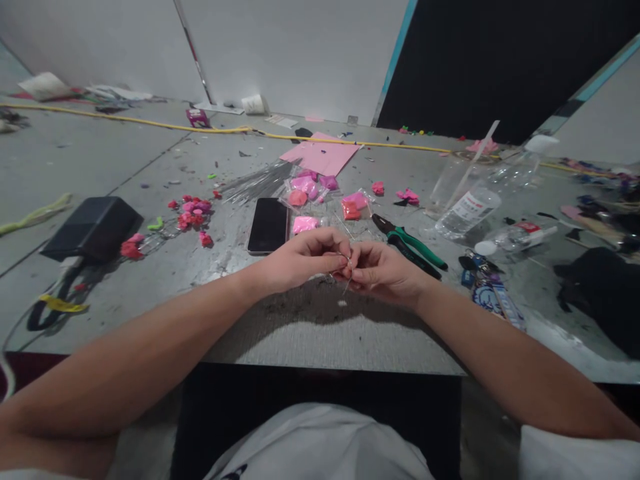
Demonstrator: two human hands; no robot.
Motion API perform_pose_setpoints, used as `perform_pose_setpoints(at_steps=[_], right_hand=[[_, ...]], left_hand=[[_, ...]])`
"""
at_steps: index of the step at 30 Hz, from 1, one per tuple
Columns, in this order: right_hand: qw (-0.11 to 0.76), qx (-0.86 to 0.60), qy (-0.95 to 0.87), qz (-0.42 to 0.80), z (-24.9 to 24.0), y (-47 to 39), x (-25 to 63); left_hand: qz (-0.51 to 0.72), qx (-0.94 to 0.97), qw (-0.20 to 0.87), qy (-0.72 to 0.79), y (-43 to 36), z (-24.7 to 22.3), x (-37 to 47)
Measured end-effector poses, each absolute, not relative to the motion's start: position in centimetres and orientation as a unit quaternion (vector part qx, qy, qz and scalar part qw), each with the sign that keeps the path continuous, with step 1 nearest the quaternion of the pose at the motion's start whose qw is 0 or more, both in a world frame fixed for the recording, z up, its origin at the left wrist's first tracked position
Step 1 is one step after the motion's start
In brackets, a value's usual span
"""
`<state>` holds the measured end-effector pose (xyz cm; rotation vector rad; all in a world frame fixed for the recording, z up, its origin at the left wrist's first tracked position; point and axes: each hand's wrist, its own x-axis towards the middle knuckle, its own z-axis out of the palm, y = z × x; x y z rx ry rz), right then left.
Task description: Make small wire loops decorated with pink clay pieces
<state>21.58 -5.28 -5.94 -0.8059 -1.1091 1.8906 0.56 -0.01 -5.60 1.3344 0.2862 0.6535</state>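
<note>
My left hand (315,257) and my right hand (383,270) meet above the near part of the grey table, fingertips pinched together. Between them is a thin wire (347,287), its end sticking out below the fingers; whatever else they hold is mostly hidden. Just beyond my hands lie small clear bags of pink clay (305,224) and a bag of pink and red clay (353,207). A black phone (269,225) lies by my left hand. Green-handled pliers (413,247) rest beyond my right hand. A bundle of thin wires (263,180) is farther back.
Pink and red clay flowers (193,212) on wires lie left, near a black power adapter (95,227). Plastic bottles (470,207), a cup with a straw (453,177) and keychains (493,293) stand or lie right. A yellow cable (320,139) crosses behind pink paper (323,157).
</note>
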Motion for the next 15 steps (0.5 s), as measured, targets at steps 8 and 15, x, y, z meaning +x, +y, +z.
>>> perform_pose_setpoints(at_steps=[8,15], right_hand=[[0.378,-0.298,-0.447,0.754,-5.5,-5.0,21.8],[0.351,-0.399,-0.428,0.731,-5.2,-4.0,22.8]], left_hand=[[0.285,0.623,0.72,0.112,0.4,-5.7,0.4],[0.262,0.674,0.666,0.183,0.6,-6.4,1.0]])
